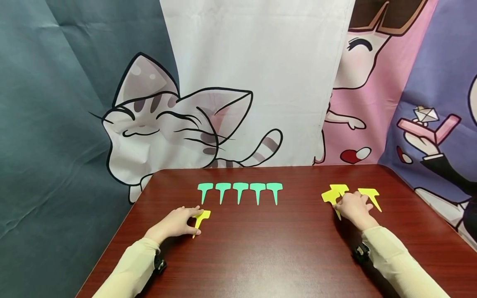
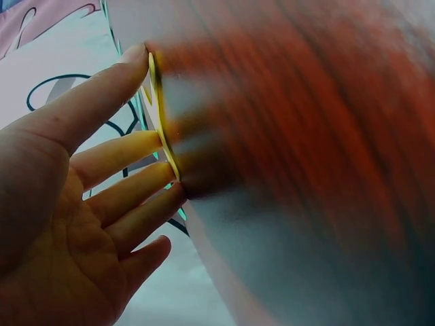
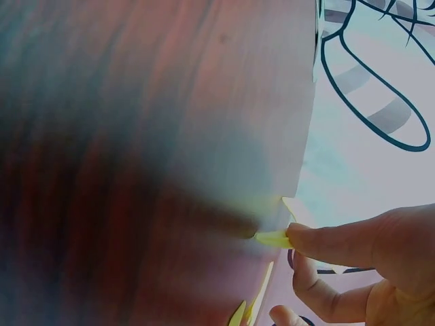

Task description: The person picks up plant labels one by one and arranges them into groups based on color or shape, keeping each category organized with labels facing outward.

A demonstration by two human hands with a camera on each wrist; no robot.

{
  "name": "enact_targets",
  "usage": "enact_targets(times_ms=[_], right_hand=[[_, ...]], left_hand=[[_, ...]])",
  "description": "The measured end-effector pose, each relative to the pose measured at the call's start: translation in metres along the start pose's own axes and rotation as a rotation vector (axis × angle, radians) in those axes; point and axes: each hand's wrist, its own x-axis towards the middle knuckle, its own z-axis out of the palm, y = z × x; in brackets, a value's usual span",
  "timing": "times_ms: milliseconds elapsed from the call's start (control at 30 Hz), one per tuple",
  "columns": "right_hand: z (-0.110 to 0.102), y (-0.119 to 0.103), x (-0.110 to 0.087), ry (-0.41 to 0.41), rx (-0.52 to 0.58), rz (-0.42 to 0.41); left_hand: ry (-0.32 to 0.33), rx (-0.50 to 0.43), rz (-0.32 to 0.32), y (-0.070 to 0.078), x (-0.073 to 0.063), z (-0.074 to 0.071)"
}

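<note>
A yellow T-shaped plant label lies on the table under my left hand. The thumb touches its pointed end and outstretched fingers rest along its wide head; the left wrist view shows this label edge-on. Over at the right, my right hand pinches a yellow plant label between thumb and index finger. In the head view this label overlaps another yellow label behind it. A further yellow label lies just right of the fingers.
Several green T-shaped plant labels stand in a row across the back of the table, points toward me. The brown wooden table ends at a cartoon-printed cloth backdrop. Dark wrist devices sit on both sleeves.
</note>
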Motion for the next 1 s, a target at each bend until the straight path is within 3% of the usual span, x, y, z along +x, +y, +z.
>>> enact_targets(times_ms=[700,1000], right_hand=[[0.0018,-0.005,0.0003,0.034,0.011,-0.08],[-0.0002,-0.0077,0.0015,-0.01,0.044,-0.082]], left_hand=[[0.008,-0.011,-0.005,-0.0019,0.0012,0.0014],[0.008,-0.008,-0.012,-0.0028,0.0015,0.0023]])
